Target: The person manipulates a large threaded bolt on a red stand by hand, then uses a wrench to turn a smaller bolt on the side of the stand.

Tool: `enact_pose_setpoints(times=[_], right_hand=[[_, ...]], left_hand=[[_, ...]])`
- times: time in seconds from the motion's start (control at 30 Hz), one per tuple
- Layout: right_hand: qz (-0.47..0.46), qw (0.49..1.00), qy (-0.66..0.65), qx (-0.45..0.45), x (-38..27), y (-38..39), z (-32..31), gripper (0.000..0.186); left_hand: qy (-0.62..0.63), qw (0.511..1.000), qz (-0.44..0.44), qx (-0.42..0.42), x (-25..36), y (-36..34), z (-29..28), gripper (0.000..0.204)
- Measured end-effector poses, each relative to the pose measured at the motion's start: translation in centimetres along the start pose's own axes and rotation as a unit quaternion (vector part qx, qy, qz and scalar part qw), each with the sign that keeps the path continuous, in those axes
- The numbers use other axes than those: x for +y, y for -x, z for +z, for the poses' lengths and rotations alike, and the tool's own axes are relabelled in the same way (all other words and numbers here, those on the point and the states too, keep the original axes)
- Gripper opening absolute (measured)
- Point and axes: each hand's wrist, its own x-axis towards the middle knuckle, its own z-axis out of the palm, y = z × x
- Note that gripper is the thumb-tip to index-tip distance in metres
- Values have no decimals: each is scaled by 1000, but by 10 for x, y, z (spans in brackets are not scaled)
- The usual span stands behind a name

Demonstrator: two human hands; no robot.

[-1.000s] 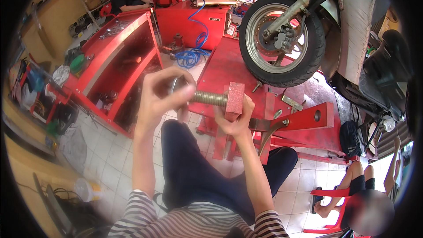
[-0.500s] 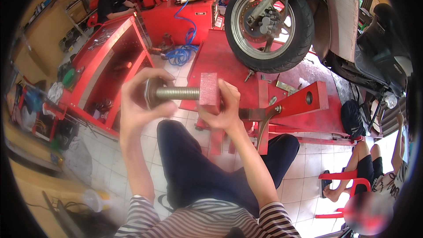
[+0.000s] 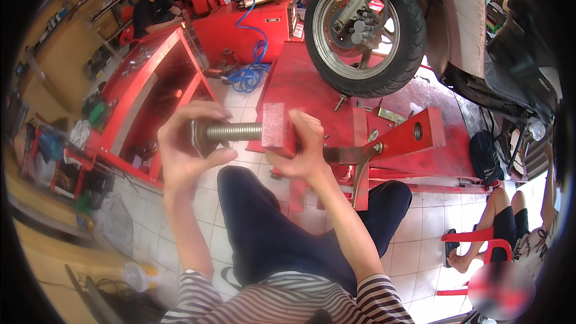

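Curving in a wide C, the fingers (image 3: 201, 110) of the left hand (image 3: 176, 156) stand around a round metal head (image 3: 199, 135), left of the frame's centre; whether they press on it, I cannot tell. Closed on a red block (image 3: 274, 126) near the centre, the right hand (image 3: 306, 153) has its thumb low and its fingers at the right side. Between the two hands a threaded shaft (image 3: 235, 131) runs nearly level, from the head to the block. Just right of the right hand, a red bar (image 3: 399, 139) with a hole slants upward. Behind it spreads a red platform (image 3: 294, 78), below a scooter's front wheel (image 3: 415, 42) at upper right. At upper left stands a red cart (image 3: 124, 84), with a coiled blue hose (image 3: 246, 79) to its right.
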Motion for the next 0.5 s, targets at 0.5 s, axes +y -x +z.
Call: enact_pose_setpoints(times=[0.5], right_hand=[[35, 999, 0, -15, 2, 5, 1, 42]], left_hand=[[95, 990, -100, -26, 9, 1, -7, 31]])
